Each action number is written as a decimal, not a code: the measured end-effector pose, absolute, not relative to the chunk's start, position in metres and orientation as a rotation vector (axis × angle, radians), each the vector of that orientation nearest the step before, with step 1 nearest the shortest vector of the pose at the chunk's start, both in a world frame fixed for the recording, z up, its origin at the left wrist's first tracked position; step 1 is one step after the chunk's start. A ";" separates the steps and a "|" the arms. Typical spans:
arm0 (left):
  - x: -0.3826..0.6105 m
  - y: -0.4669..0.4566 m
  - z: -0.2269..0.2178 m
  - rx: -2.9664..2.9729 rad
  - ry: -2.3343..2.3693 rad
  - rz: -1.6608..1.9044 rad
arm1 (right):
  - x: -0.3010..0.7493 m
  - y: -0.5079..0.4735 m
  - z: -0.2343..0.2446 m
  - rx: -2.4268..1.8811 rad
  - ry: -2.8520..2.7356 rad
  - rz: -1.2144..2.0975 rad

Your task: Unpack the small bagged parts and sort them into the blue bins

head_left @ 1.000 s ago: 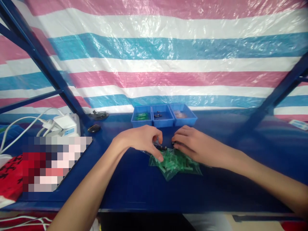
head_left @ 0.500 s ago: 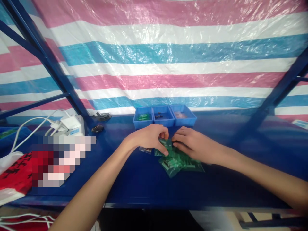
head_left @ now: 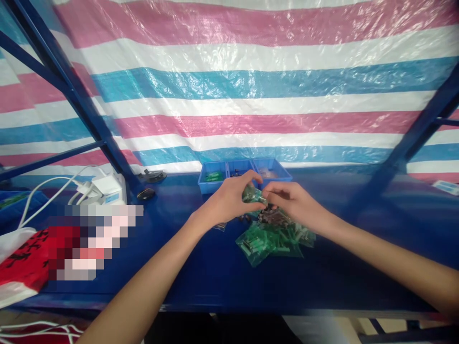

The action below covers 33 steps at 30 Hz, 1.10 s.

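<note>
A small green plastic bag (head_left: 253, 195) is lifted above the table between both hands. My left hand (head_left: 231, 198) is closed round its left side, thumb below and fingers above. My right hand (head_left: 292, 200) has its fingertips pinched at the bag's right end. Beneath them lie green bags of small parts (head_left: 255, 244), partly overlapping one another. Beside these, a heap of small dark brown parts (head_left: 275, 217) shows under my right hand; whether it is bagged I cannot tell. A small clear packet (head_left: 220, 226) lies below my left wrist.
Three joined blue bins (head_left: 202, 185) stand at the back, holding green, dark and pale pieces. At left are a black computer mouse (head_left: 146, 193), a white power strip (head_left: 120, 193) with cables and a red cloth (head_left: 32, 251). Blue metal posts (head_left: 88, 110) frame the blue table (head_left: 201, 277).
Both hands have risen slightly, and a green bag is now held up between them. The dark brown parts beneath have come into view.
</note>
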<state>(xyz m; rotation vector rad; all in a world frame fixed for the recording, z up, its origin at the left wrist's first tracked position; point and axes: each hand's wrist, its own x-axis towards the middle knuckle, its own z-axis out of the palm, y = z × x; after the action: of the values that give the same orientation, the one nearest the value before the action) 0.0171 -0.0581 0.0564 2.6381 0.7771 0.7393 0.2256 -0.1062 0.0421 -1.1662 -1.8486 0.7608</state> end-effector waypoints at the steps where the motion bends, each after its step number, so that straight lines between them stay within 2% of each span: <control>1: 0.019 -0.060 0.055 2.697 0.767 0.761 | 0.226 -0.105 0.041 -1.177 -1.794 0.768; 9: 0.024 -0.060 0.045 2.963 0.801 0.728 | 0.231 -0.097 0.039 -1.101 -1.349 1.079; 20: 0.033 -0.059 0.027 2.828 0.953 0.944 | 0.227 -0.106 0.038 -1.196 -1.760 0.612; 30: 0.019 -0.052 0.046 2.765 0.829 1.108 | 0.231 -0.096 0.033 -1.178 -1.600 0.753; 33: 0.017 -0.052 0.047 2.864 0.790 0.998 | 0.231 -0.097 0.034 -1.174 -1.574 0.770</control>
<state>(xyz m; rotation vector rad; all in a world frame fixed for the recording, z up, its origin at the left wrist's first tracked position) 0.0174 -0.0524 0.0470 2.8642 0.7896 0.9979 0.2305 -0.0972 0.0339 -1.1737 -1.5739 0.7703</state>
